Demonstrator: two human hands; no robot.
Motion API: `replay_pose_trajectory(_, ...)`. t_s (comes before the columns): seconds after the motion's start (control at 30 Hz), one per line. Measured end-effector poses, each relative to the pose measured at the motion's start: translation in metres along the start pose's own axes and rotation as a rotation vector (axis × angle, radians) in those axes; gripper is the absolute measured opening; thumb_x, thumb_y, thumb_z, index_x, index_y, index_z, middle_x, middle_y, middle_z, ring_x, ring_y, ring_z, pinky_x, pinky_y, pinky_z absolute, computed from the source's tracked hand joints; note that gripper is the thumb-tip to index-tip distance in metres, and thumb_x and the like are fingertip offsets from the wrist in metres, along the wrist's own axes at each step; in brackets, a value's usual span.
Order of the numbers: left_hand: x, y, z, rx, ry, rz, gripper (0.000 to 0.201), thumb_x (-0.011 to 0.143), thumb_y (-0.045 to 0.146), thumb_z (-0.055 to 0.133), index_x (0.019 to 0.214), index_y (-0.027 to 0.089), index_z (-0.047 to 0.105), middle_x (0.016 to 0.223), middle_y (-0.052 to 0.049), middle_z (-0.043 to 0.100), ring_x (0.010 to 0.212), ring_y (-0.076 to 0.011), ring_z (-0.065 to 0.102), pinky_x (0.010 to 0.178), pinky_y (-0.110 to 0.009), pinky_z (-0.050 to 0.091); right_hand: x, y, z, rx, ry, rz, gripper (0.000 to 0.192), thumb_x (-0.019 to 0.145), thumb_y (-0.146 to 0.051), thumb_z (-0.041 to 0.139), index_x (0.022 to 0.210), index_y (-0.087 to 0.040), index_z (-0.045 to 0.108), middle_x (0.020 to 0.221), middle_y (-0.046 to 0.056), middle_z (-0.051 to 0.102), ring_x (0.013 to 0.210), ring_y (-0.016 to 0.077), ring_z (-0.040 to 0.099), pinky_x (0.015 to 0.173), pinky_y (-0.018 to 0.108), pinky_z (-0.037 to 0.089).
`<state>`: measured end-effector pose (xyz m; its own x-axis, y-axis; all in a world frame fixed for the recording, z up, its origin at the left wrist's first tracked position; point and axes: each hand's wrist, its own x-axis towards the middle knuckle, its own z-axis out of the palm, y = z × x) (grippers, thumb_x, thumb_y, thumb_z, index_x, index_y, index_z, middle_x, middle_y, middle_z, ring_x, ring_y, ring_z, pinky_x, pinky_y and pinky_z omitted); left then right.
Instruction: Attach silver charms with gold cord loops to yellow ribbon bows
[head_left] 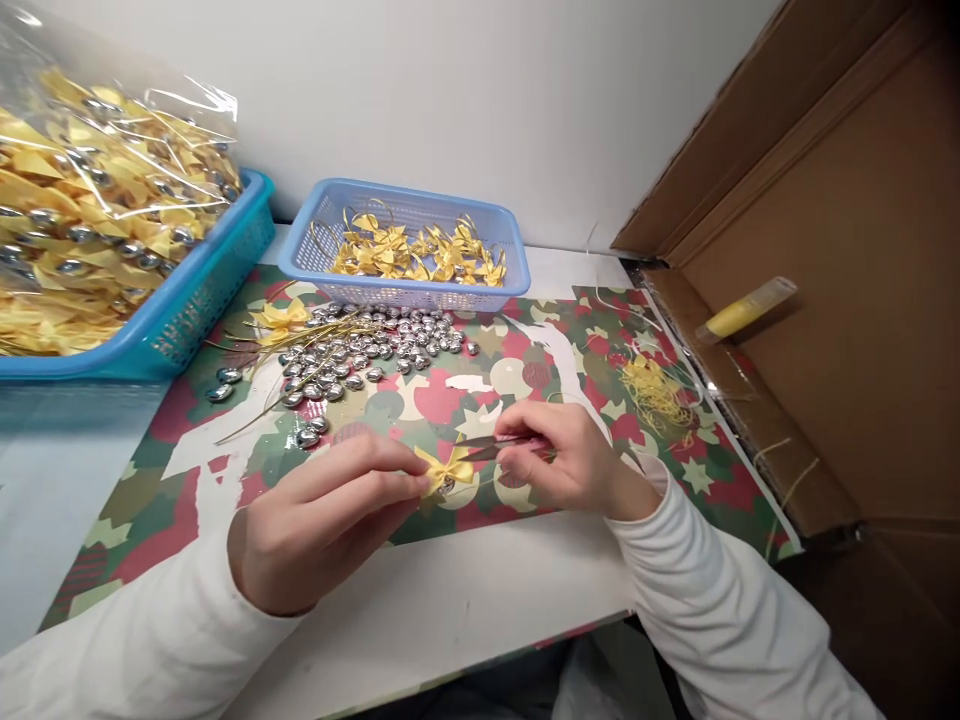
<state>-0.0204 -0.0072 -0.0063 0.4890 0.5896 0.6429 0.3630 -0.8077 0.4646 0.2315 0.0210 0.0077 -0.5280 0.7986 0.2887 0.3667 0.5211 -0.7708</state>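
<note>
A white table (450, 610) against a pale wall is shown, covered in part by a patterned sheet (600, 370) in red, green and cream. Between the two hands a small yellow bow (448, 470) is held just above the sheet. The left hand (330, 520) is closed on the bow's left side with thumb and fingertips; the right hand (562, 465) is closed around a thin dark tool (499, 447), its tip laid against the bow's right loop. The bow appears as satin ribbon with two loops and short tails, a small silvery piece at its knot.

Beyond the hands, loose silver beads (375, 355) and gold threads (300, 375) are spread, seemingly stock not yet used. Farther off, a pale blue basket (409, 290) holds a shallow layer of bows, while beyond the left hand a turquoise basket (202, 300) carries a full plastic bag of bows (97, 200). Yellow trimmings (656, 390) lie beyond the right hand, beside a cardboard box (847, 300). Much work is judged done, with many beads remaining.
</note>
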Motion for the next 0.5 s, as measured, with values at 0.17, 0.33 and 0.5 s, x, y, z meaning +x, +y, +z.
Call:
replay_pose_trajectory(0.17, 0.004, 0.0017, -0.0021, 0.018, -0.061, 0.075, 0.019, 0.087, 0.0, 0.058, 0.095, 0.015, 0.065, 0.087, -0.008, 0.071, 0.076, -0.0172, 0.07, 0.065, -0.028, 0.06, -0.0012, -0.0017, 0.0089, -0.147, 0.002, -0.058, 0.021, 0.09, -0.035, 0.057, 0.077, -0.018, 0.059, 0.06, -0.002, 0.059, 0.05, 0.0089, 0.045, 0.05, 0.022, 0.034)
replay_pose_trajectory(0.33, 0.003, 0.0005, -0.0034, 0.01, -0.072, 0.079, 0.02, 0.085, -0.001, 0.059, 0.095, 0.016, 0.065, 0.087, -0.008, 0.071, 0.076, -0.0183, 0.07, 0.067, -0.031, 0.062, -0.0027, -0.001, 0.0103, -0.136, 0.014, -0.07, 0.023, 0.09, -0.035, 0.059, 0.075, -0.017, 0.06, 0.058, -0.002, 0.059, 0.048, 0.0078, 0.044, 0.048, 0.021, 0.033)
replay_pose_trajectory(0.5, -0.0002, 0.0018, -0.0052, 0.012, -0.079, 0.049, 0.023, 0.085, -0.001, 0.059, 0.099, 0.017, 0.065, 0.089, -0.007, 0.071, 0.078, -0.0183, 0.07, 0.068, -0.03, 0.062, -0.0018, -0.0015, 0.012, -0.103, 0.041, -0.091, 0.025, 0.091, -0.037, 0.058, 0.076, -0.018, 0.061, 0.058, -0.002, 0.06, 0.048, 0.0082, 0.045, 0.048, 0.021, 0.034)
